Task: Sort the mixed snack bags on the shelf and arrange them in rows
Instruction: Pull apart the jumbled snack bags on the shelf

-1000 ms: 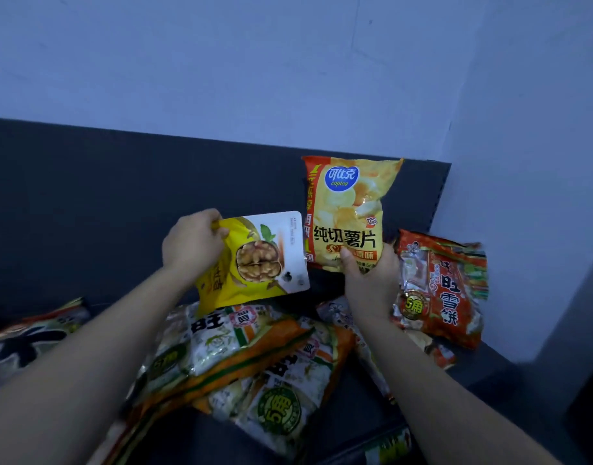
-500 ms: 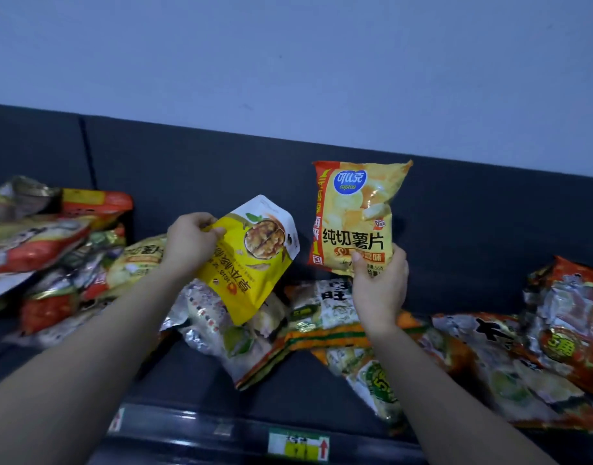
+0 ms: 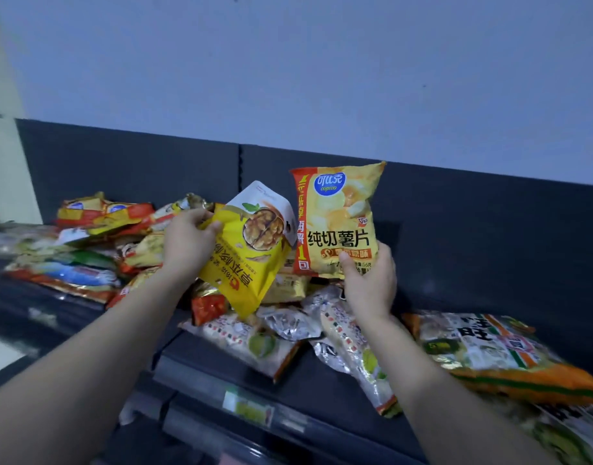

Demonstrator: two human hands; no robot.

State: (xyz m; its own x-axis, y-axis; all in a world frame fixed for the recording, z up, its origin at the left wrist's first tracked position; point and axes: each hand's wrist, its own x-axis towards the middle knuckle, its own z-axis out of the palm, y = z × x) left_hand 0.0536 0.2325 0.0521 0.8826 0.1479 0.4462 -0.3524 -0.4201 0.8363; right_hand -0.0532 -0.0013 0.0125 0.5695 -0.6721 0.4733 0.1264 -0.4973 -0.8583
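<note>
Chip bag: yellow potato chip bag (image 3: 338, 223) with a red side band, held upright above the shelf, front facing the camera.
Right hand: right hand (image 3: 369, 283) has its grip closed on the chip bag's bottom edge, thumb across the front.
Walnut pouch: yellow and white walnut pouch (image 3: 251, 250), tilted, white end uppermost, just left of the chip bag, their edges touching or overlapping.
Left hand: left hand (image 3: 187, 243) has its grip closed on the pouch's upper left edge, fingers curled over it.
Bags below: pale rice cracker bags (image 3: 254, 344) lie flat under both hands; a larger orange-edged cracker bag (image 3: 496, 357) lies to the right.
Pile at left: mixed heap of snack bags (image 3: 97, 236), red, yellow, green and blue, stacked loosely against the back panel.
Shelf: dark shelf (image 3: 322, 391) with a front rail carrying a blurred price label (image 3: 248, 406).
Back panel: dark back panel (image 3: 473, 229) in two sections, seam above the pouch.
Room: plain pale wall (image 3: 322, 78) above; lighter wall strip (image 3: 3, 146) at far left.
</note>
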